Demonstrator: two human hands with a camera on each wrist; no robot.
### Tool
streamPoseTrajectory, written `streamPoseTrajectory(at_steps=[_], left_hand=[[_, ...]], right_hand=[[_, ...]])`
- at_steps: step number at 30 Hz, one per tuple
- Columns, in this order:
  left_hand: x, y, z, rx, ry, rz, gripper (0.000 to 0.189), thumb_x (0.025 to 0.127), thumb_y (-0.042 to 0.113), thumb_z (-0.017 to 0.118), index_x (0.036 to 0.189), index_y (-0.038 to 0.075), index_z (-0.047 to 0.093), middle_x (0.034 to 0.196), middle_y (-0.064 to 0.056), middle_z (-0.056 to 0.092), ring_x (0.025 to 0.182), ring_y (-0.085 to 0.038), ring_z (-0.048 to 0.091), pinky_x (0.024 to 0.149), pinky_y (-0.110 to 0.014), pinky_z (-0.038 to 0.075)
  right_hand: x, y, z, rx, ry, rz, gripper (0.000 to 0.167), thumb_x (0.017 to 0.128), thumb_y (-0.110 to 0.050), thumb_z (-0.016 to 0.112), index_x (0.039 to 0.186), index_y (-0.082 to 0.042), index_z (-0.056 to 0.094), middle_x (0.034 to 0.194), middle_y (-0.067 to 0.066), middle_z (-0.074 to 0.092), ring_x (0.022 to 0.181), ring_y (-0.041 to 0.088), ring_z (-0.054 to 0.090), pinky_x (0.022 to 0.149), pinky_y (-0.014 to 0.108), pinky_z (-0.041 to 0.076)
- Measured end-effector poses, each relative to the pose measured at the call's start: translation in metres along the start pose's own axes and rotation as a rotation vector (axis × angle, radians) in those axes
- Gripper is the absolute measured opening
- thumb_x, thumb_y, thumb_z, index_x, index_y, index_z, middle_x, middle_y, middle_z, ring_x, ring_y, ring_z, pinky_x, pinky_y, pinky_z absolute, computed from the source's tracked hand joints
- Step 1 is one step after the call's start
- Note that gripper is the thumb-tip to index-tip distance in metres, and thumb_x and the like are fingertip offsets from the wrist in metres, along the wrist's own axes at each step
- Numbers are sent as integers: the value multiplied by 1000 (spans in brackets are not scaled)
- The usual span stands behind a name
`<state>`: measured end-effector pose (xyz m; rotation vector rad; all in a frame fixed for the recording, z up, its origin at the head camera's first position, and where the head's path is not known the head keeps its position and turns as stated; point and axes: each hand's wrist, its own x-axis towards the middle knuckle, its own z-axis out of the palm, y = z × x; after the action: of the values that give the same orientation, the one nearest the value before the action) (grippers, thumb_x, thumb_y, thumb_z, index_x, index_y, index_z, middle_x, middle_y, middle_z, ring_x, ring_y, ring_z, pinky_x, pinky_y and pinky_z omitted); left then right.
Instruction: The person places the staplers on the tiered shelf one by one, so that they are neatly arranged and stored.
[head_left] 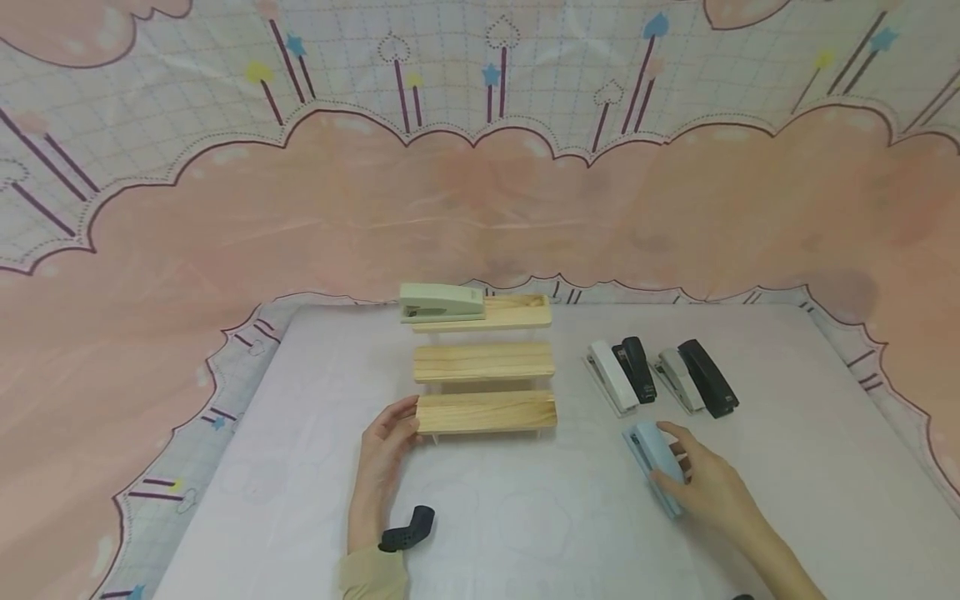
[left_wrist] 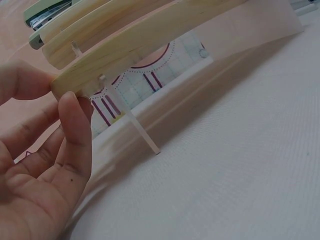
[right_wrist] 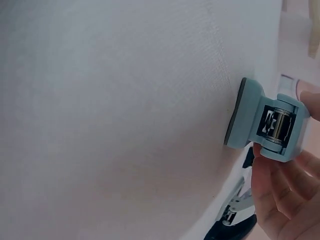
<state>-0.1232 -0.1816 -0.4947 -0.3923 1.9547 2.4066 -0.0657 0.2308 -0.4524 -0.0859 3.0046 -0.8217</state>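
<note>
My left hand (head_left: 384, 450) pinches the left end of the lowest wooden board of a three-tier shelf rack (head_left: 486, 413), thumb and fingertips at its edge. The left wrist view has this board (left_wrist: 130, 45) close up, with a pale leg under it. My right hand (head_left: 712, 487) grips a light blue stapler (head_left: 654, 457), thumb on one side and fingers on the other. From the right wrist, the back end of the blue stapler (right_wrist: 248, 115) shows, its dark base close to the tabletop. A pale green stapler (head_left: 442, 302) lies on the top board's left part.
Behind the right hand stand a white stapler (head_left: 612, 379), a small black stapler (head_left: 635, 371), a grey stapler (head_left: 679, 380) and a larger black stapler (head_left: 708, 379). The white table (head_left: 277, 492) backs onto a patterned peach cloth (head_left: 480, 208).
</note>
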Motion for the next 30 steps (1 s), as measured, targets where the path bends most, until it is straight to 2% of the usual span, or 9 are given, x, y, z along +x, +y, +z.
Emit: streamPoseTrajectory(at_steps=[6, 30], left_hand=[[2, -2, 0, -18, -4, 6, 44, 88, 1, 61, 131, -3, 51, 104, 6, 64, 90, -8, 61, 73, -18, 49], [1, -2, -1, 3, -6, 17, 44, 89, 1, 61, 132, -3, 51, 105, 6, 64, 90, -7, 62, 72, -17, 50]], right_hand=[[0, 1, 0, 1, -1, 1, 71, 78, -18, 76, 139, -3, 42, 105, 25, 66, 80, 25, 66, 60, 39, 54], [2, -4, -2, 5, 34, -30, 65, 78, -14, 74, 136, -2, 46, 103, 23, 67, 79, 22, 63, 59, 35, 53]])
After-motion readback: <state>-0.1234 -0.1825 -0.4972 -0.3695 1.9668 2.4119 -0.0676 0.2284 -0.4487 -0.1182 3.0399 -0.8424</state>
